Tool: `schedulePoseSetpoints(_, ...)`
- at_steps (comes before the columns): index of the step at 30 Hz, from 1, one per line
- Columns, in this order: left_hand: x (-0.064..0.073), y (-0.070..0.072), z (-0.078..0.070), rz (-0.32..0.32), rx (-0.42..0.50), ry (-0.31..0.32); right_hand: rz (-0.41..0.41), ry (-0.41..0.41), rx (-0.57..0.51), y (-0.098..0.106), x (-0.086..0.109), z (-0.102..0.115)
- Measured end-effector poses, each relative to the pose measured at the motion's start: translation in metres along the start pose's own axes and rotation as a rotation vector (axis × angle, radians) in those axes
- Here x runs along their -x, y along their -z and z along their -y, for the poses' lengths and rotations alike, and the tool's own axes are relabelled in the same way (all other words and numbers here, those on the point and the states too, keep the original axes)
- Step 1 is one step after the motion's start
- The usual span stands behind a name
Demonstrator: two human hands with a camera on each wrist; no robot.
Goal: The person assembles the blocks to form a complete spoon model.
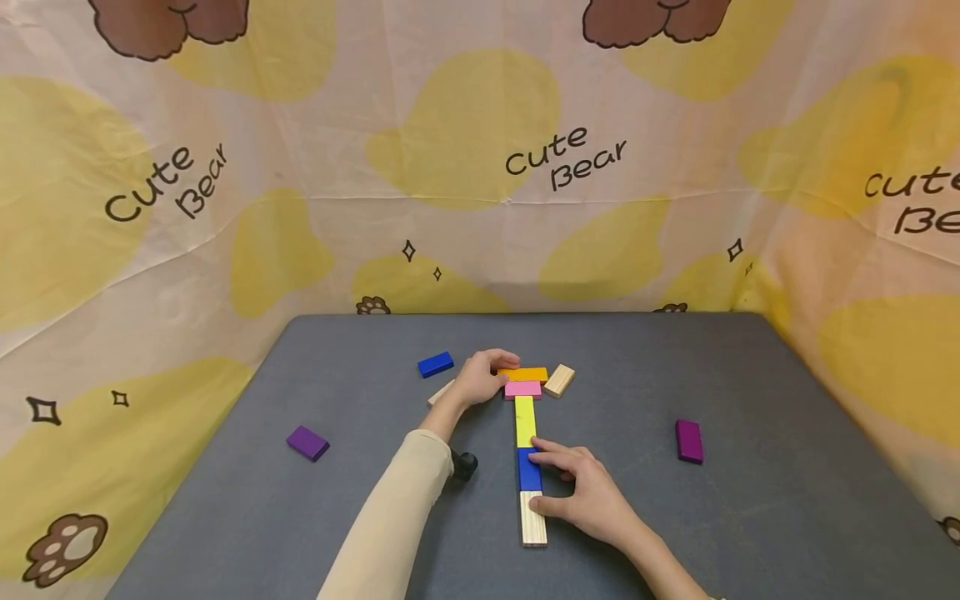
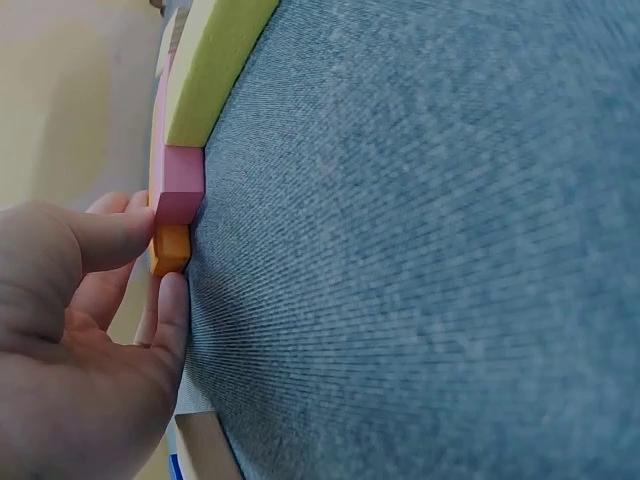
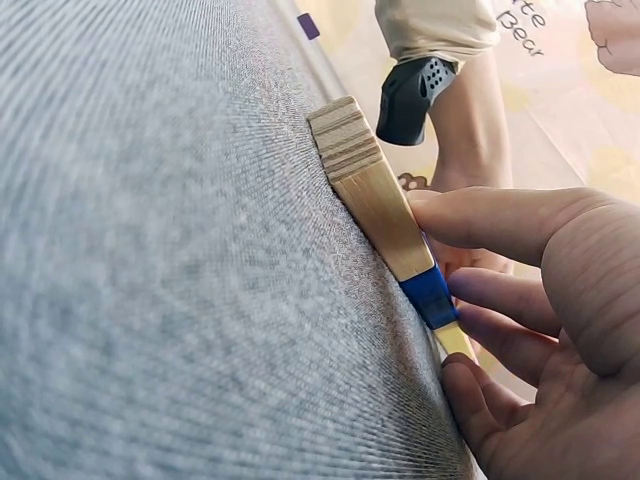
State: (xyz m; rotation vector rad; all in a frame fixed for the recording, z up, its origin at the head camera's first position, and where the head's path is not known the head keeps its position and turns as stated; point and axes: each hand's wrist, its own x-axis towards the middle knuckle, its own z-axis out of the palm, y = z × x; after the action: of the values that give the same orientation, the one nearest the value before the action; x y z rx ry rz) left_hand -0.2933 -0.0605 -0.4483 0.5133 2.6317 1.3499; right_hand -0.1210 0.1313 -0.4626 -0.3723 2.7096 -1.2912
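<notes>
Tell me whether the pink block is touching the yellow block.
Touching. The left wrist view shows the yellow block's end meeting the pink block, with no gap.

We read one wording, "Cute Bear", printed in dark, handwritten-style letters on the patterned cloth [image 1: 337, 150] around the table [image 1: 600, 350]. In the head view we record three instances. The left lettering [image 1: 165, 187], on the cloth's left side, reads in full over two lines and climbs steeply to the right. The middle lettering [image 1: 566, 158], on the back side, also reads in full, at a gentler slant. The right lettering [image 1: 915, 200] is cut by the picture's edge; we make out "Cute" and "Be". In the right wrist view, we read a partial print [image 3: 523, 28] on the cloth: "te" above "Bear".
</notes>
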Motion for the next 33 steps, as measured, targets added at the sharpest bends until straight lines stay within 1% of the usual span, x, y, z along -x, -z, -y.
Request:
schedulePoseSetpoints(10, 0.003, -0.003, -0.001, -0.016, 0.018, 0.013, 0.0, 0.003, -0.007, 0.001, 0.0, -0.001)
schedulePoseSetpoints(16, 0.004, -0.005, 0.0, -0.027, 0.012, 0.0, -0.002, -0.001, -0.004, 0.001, -0.001, -0.001)
schedulePoseSetpoints(21, 0.005, -0.007, 0.002, -0.055, 0.0, -0.01, 0.002, 0.0, -0.005, 0.0, -0.001, 0.0)
schedulePoseSetpoints(24, 0.006, -0.008, 0.0, -0.08, -0.018, -0.02, 0.0, 0.004, -0.004, 0.001, 0.0, 0.001)
schedulePoseSetpoints(28, 0.011, -0.005, -0.004, -0.101, -0.025, -0.032, -0.002, 0.002, -0.006, 0.001, 0.001, 0.002)
schedulePoseSetpoints(33, 0.019, 0.002, -0.01, -0.099, -0.029, -0.063, -0.007, 0.002, -0.005, 0.0, 0.002, 0.002)
